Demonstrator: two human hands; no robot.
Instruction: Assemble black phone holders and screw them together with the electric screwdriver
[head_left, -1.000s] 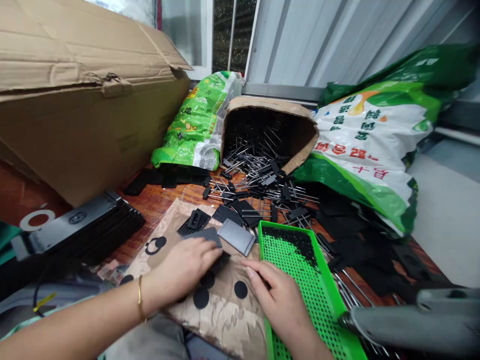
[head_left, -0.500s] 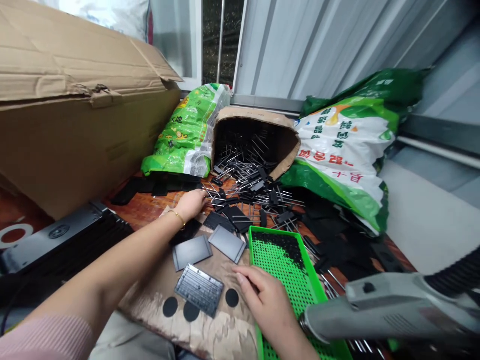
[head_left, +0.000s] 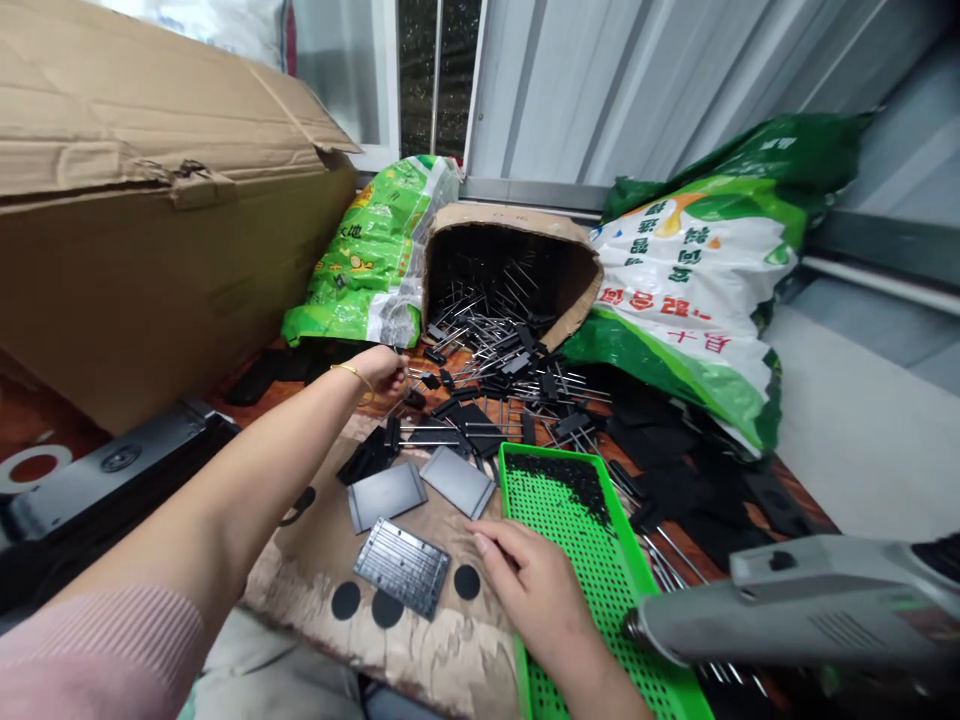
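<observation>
My left hand (head_left: pixel 384 370) is stretched out to the near left edge of a pile of black parts with long metal pins (head_left: pixel 495 345). Its fingers are curled in; what they grip, if anything, is hidden. My right hand (head_left: pixel 536 585) is by the left rim of a green perforated tray (head_left: pixel 570 570), its thumb and forefinger close together over the cardboard (head_left: pixel 487 650). Left of it lie a ribbed grey plate (head_left: pixel 403 567) and two smooth grey plates (head_left: pixel 386 497), with several black discs (head_left: pixel 387 608) around.
A grey power tool (head_left: pixel 720 605) reaches over the tray's right side. Behind the pile, an open carton (head_left: pixel 517 220) spills pinned parts between a green bag (head_left: pixel 360 250) and a white-green bag (head_left: pixel 697 270). A big cardboard box (head_left: pixel 172 280) stands left. Small black bits (head_left: pixel 570 480) lie in the tray.
My left hand has moved slightly away and left, off the flat black pieces. A pinned part now shows below it, and dark discs are uncovered beside my forearm. My right hand is nearly still.
</observation>
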